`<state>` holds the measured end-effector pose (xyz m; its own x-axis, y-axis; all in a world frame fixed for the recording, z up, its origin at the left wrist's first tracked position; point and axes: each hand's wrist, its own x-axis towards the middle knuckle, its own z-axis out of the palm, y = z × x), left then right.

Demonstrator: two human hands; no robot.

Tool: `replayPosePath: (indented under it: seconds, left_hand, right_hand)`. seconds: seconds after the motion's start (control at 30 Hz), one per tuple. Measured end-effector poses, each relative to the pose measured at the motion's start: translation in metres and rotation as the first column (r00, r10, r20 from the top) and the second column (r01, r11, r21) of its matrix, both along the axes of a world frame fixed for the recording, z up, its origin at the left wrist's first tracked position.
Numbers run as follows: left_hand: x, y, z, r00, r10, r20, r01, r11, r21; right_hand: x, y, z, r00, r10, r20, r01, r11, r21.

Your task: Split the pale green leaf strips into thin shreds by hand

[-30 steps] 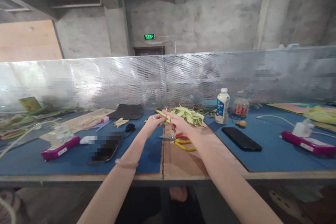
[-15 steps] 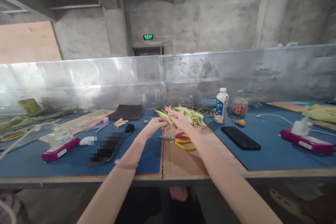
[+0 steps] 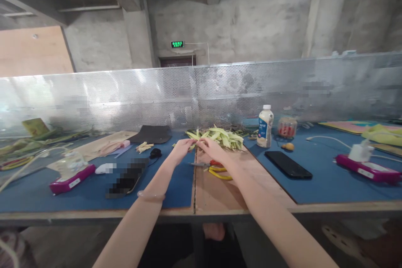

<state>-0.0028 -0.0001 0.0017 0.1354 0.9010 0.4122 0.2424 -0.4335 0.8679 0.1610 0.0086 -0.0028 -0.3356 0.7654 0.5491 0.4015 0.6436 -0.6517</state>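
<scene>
My left hand (image 3: 183,150) and my right hand (image 3: 210,148) meet over the far middle of the table, fingertips almost touching. Both are closed in a pinch on pale green leaf strips (image 3: 194,135), which show just beyond the fingers. How the strips lie inside the fingers is hidden. Right behind my right hand is a loose pile of similar pale green strips (image 3: 226,137), like corn husks. Under my right wrist lie scissors (image 3: 220,172) with yellow and red handles, their blades pointing left.
On the right stand a white-capped bottle (image 3: 265,127) and a lidded jar (image 3: 287,128), with a black phone (image 3: 287,164) nearer. Leftward are a black pixelated object (image 3: 127,179), a white mouse (image 3: 103,168) and a purple power strip (image 3: 72,180). A perforated metal panel (image 3: 141,96) closes the back.
My right hand has drawn back from over the leaf pile and come down beside my left hand. The left hand has shifted slightly left, and more of the pile shows.
</scene>
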Motion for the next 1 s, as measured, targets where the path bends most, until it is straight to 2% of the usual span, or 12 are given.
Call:
replayPosePath:
  seconds: [0.17,0.33,0.43,0.57,0.7,0.87,1.0]
  left_hand:
    - [0.000,0.002,0.001,0.993,0.098,-0.069,-0.093,0.993,0.067]
    - [-0.003,0.008,-0.003,0.979,0.186,-0.086,-0.177,0.978,0.108]
    - [-0.007,0.004,-0.003,0.955,0.277,-0.103,-0.256,0.950,0.178]
    - [-0.009,-0.006,0.003,0.937,0.306,-0.170,-0.251,0.926,0.283]
    - [-0.008,-0.011,0.009,0.927,0.369,-0.073,-0.320,0.875,0.363]
    - [-0.011,-0.010,0.008,0.920,0.391,-0.022,-0.364,0.874,0.323]
    - [-0.013,-0.009,0.007,0.893,0.449,0.038,-0.439,0.847,0.299]
  right_hand:
    - [0.001,-0.001,0.002,0.997,0.011,0.082,-0.018,0.996,0.085]
    - [-0.001,-0.005,0.007,0.993,0.076,0.089,-0.080,0.996,0.045]
    - [-0.002,-0.008,0.008,0.994,0.048,0.095,-0.054,0.996,0.065]
    - [-0.001,-0.005,0.008,0.995,0.025,0.095,-0.033,0.995,0.091]
    - [0.001,-0.001,0.005,0.994,0.024,0.102,-0.039,0.988,0.146]
    - [0.004,0.001,0.005,0.993,0.000,0.119,-0.020,0.986,0.168]
    - [0.006,0.001,0.006,0.992,-0.018,0.125,-0.006,0.982,0.188]
